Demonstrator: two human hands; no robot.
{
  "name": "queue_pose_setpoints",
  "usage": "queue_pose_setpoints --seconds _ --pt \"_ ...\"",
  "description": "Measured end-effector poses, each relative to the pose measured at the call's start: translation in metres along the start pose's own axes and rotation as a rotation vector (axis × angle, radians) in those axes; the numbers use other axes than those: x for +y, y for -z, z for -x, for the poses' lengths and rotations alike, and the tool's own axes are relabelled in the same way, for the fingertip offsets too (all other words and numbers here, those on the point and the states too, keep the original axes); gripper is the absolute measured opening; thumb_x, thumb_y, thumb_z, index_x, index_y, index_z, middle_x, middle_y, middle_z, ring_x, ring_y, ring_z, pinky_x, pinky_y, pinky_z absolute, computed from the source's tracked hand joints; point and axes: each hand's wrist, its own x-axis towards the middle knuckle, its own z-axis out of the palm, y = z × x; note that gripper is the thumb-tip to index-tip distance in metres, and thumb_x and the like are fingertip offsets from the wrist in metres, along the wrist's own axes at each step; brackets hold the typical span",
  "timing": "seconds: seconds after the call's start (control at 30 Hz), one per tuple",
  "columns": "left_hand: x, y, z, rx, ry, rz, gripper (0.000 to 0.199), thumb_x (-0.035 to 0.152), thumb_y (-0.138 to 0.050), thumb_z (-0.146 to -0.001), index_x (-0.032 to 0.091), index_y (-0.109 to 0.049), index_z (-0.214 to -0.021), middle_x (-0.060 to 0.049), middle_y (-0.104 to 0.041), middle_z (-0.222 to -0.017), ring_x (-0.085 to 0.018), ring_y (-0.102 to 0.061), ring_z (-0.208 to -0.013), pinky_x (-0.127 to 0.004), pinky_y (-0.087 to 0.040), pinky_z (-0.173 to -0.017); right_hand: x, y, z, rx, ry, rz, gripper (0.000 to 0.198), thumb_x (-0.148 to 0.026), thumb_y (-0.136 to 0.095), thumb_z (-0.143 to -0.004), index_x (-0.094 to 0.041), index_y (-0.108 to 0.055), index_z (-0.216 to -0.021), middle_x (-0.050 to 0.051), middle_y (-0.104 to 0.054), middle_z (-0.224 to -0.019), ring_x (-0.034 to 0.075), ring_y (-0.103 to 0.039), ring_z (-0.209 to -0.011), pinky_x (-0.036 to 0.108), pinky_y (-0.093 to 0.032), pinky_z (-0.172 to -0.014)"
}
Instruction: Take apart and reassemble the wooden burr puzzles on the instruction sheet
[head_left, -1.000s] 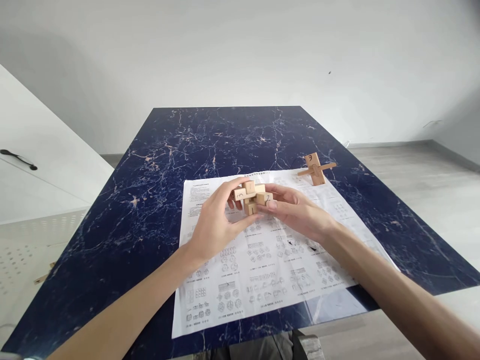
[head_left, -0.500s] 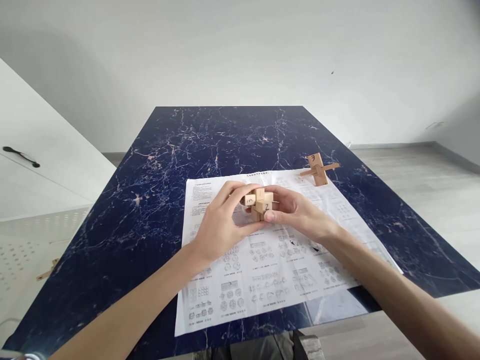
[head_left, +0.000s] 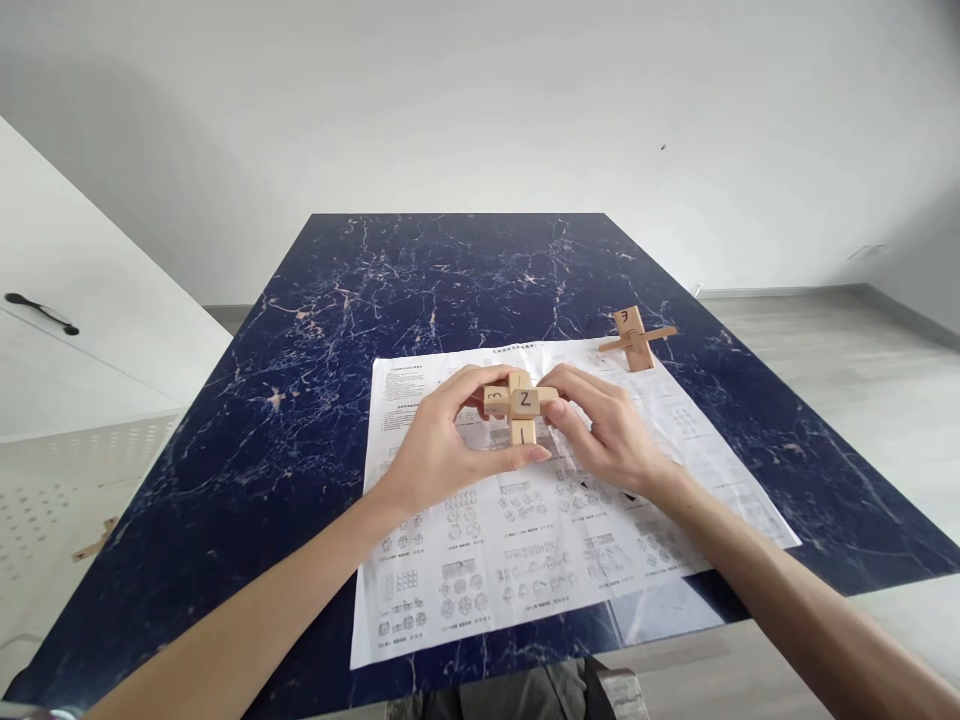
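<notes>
A light wooden burr puzzle (head_left: 524, 402), made of crossed pieces with handwritten 1, 2 and 3 on them, is held above the printed sheet (head_left: 480, 590). My left hand (head_left: 442, 430) wraps round it from the left, thumb below and fingers behind. From the right, my right hand (head_left: 600, 415) pinches the piece that sticks out on that side; its curled fingers hide that end. The piece marked 2 faces me in the middle, with a 1 below it and a 3 to its left.
A wooden cross piece (head_left: 636, 340) marked 3 lies at the sheet's upper right corner. The dark blue marbled table (head_left: 442, 270) extends to the wall. More wooden pieces (head_left: 95, 540) show low at the left, beyond the table edge. A white cabinet (head_left: 90, 350) stands at left.
The puzzle has turned so the face marked 2 points at me and a 1 shows below it. My right hand has shifted its grip to the piece's right end.
</notes>
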Motion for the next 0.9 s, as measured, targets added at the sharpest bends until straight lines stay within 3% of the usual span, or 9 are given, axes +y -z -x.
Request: queue_pose_setpoints --seconds 0.17,0.33,0.57,0.77,0.9 --pt "-0.007 0.001 0.001 0.029 -0.204 -0.193 0.059 0.040 -0.094 -0.082 0.033 -0.065 -0.134 -0.006 -0.073 -0.128 -0.026 -0.069 -0.110 -0.042 -0.058 -0.094 -0.004 -0.002 0.000 -0.128 -0.142 -0.259 0.058 -0.064 -0.037 -0.113 -0.025 -0.051 -0.072 0.001 -0.055 -0.066 0.016 -0.048 -0.057 0.036 -0.038 -0.059" --pt "-0.009 0.000 0.003 0.047 -0.291 -0.273 0.061 0.041 -0.091 -0.087 0.034 -0.061 -0.139 -0.005 -0.072 -0.130 -0.026 -0.068 -0.113 -0.042 -0.057 -0.098 -0.003 -0.001 -0.001 -0.222 -0.251 -0.485 0.058 -0.062 -0.043 -0.112 -0.023 -0.056 -0.071 -0.001 -0.055 -0.063 0.014 -0.047 -0.054 0.034 -0.040 -0.059" --pt "-0.015 -0.004 0.001 0.093 -0.006 -0.193 0.085 0.053 -0.091 -0.084 0.035 -0.046 -0.154 -0.010 -0.059 -0.149 -0.029 -0.064 -0.122 -0.044 -0.054 -0.100 0.001 -0.003 -0.009 -0.148 -0.478 -0.847 0.052 -0.067 -0.051 -0.106 -0.023 -0.065 -0.083 0.003 -0.064 -0.080 0.014 -0.052 -0.056 0.032 -0.044 -0.053" --pt "-0.017 -0.004 0.000 0.149 0.166 -0.177 0.051 0.051 -0.075 -0.098 0.026 -0.055 -0.138 -0.011 -0.060 -0.144 -0.026 -0.066 -0.117 -0.043 -0.056 -0.097 0.019 0.003 -0.017 0.173 -0.663 -1.063 0.027 -0.049 -0.080 -0.092 -0.024 -0.068 -0.094 0.004 -0.073 -0.103 0.010 -0.055 -0.060 0.022 -0.044 -0.041" --pt "-0.016 -0.004 0.000 0.125 0.172 -0.225 0.037 0.047 -0.071 -0.101 0.026 -0.060 -0.129 -0.009 -0.062 -0.142 -0.024 -0.068 -0.113 -0.041 -0.058 -0.092 0.031 0.006 -0.018 0.255 -0.722 -1.240 0.026 -0.039 -0.089 -0.087 -0.022 -0.072 -0.096 0.003 -0.073 -0.100 0.006 -0.055 -0.061 0.012 -0.047 -0.042"
